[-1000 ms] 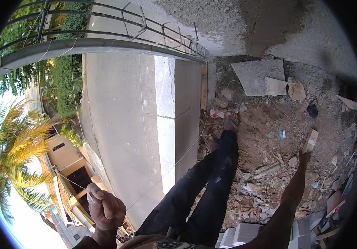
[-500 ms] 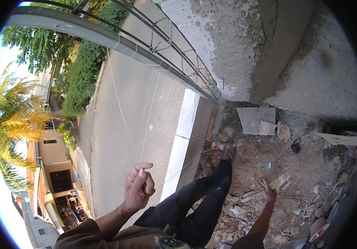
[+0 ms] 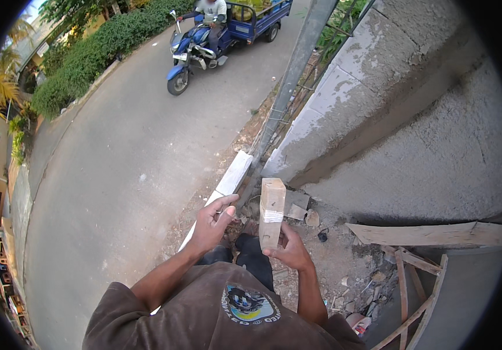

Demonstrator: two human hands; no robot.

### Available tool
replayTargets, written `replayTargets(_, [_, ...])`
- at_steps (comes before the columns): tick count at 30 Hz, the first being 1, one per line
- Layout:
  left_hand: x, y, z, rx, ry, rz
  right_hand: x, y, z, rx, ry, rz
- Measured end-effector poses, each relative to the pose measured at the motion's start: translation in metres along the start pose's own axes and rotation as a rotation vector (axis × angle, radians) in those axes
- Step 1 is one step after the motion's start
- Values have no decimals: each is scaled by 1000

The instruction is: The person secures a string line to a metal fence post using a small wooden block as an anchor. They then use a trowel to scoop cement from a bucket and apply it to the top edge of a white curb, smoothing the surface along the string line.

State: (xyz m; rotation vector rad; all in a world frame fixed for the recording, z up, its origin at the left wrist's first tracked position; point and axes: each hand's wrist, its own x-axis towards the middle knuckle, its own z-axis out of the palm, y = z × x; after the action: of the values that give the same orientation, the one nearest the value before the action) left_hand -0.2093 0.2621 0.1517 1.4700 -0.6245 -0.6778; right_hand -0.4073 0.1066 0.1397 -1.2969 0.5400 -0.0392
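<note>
Our right grip (image 3: pixel 290 251) was clasped on the lower part of a wooden block (image 3: pixel 271 200), at its eleven o'clock, wrapped with white string (image 3: pixel 272 216). Our left grip (image 3: pixel 211 226), at the block's nine, was nearly pinched; we couldn't tell on what. A plank (image 3: pixel 432 234) sat at three, a blue three-wheeler (image 3: pixel 195 46) towards eleven.

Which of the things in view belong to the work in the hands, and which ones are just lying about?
In the work:
wooden block, held by the right hand
white string, wound around the block

Seemingly just lying about:
grey slab
small black object
loose rubble
</note>
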Motion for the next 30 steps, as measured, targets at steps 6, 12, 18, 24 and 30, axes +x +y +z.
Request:
replayTargets(6, [-27,13,-30,30,-90,12,14,-48,68,-700,-125,-215])
replayTargets(12, [-48,-3,-60,-34,13,-62,39,-102,87,-735,-270,-171])
replayTargets(18, [-44,9,-76,-11,87,-2,122,-156,124,-1538,-499,-930])
replayTargets(24, [-38,3,-63,-182,167,19,186,-142,115,-1231,-1007,-753])
replayTargets(30, [-62,-10,-39,-494,463,-55,206,-133,140,-1148,-1240,-707])
